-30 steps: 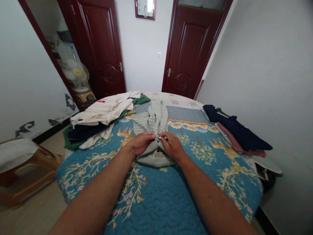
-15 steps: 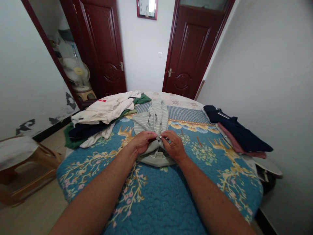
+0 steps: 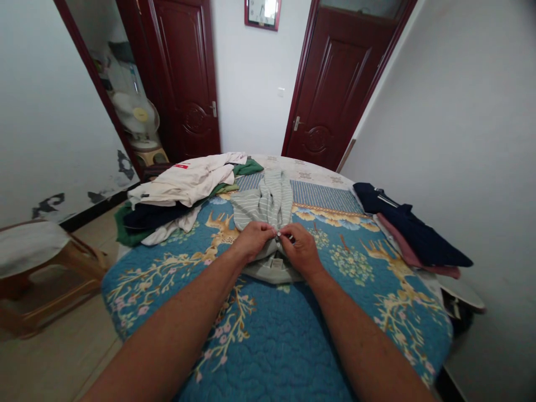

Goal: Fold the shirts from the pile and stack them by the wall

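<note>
A grey shirt with thin white stripes (image 3: 272, 198) lies bunched on the blue flowered quilted cover (image 3: 276, 335), its collar end nearest me with a small pale label (image 3: 277, 264) inside. My left hand (image 3: 256, 240) pinches the shirt's front edge between thumb and fingertips. Right beside it, my right hand (image 3: 300, 245) pinches the fabric by a small pale button (image 3: 278, 235). The fingertips of both hands nearly meet there. Whether the button is through its hole, I cannot tell.
A loose heap of clothes, with a cream shirt (image 3: 184, 181) on top, lies at the left back. Folded clothes, topped by a navy garment (image 3: 406, 223), are stacked at the right. A stool (image 3: 37, 273) stands left of the table; a white wall (image 3: 469, 111) is close on the right.
The whole view has shifted slightly, so everything appears a little further right. My left fingers have curled in closer at the button; both hands stay on the shirt front.
</note>
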Available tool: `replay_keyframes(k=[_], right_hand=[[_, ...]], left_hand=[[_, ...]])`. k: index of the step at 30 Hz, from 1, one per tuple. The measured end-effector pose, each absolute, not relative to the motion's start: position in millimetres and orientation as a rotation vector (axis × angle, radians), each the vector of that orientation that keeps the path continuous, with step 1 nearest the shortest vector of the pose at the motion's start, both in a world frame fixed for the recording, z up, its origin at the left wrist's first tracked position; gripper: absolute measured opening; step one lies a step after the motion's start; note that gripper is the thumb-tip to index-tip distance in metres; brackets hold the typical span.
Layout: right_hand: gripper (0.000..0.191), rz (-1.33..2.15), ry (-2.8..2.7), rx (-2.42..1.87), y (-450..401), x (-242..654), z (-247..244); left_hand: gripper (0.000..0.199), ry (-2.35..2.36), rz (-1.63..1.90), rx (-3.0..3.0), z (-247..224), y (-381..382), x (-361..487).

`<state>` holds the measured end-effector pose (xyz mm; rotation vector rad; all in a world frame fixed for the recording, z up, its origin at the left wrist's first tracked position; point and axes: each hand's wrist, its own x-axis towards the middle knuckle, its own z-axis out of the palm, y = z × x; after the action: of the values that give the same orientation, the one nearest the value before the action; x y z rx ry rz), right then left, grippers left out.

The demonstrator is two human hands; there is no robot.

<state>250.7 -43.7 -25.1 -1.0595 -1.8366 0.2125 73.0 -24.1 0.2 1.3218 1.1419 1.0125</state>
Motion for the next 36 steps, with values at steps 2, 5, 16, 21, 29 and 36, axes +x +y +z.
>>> replay_keyframes(k=[2, 5, 16, 21, 29, 36], right_hand=[[0.007, 0.238, -1.819, -1.108, -44, 251, -25], [0.008, 0.261, -1.789, -1.154, -44, 252, -25], [0.005, 0.264, -1.746, -1.224, -40, 251, -30], [0.005, 0.304, -1.752, -1.244, -38, 253, -33], [0.047, 0.524, -1.835, -1.190, -39, 254, -36], [0.010, 0.470, -1.867, -1.259, -38, 254, -43]], left_hand=[[0.028, 1.133, 1.008, 1.366, 1, -25, 73], [0.024, 1.131, 1.006, 1.441, 0, -25, 74], [0.011, 1.237, 1.094, 1.779, -8, -20, 77], [0.010, 1.192, 1.052, 1.889, -14, -15, 72], [0.007, 0.942, 0.946, 2.098, -14, -12, 58], [0.007, 1.054, 0.870, 2.154, -14, -15, 55]])
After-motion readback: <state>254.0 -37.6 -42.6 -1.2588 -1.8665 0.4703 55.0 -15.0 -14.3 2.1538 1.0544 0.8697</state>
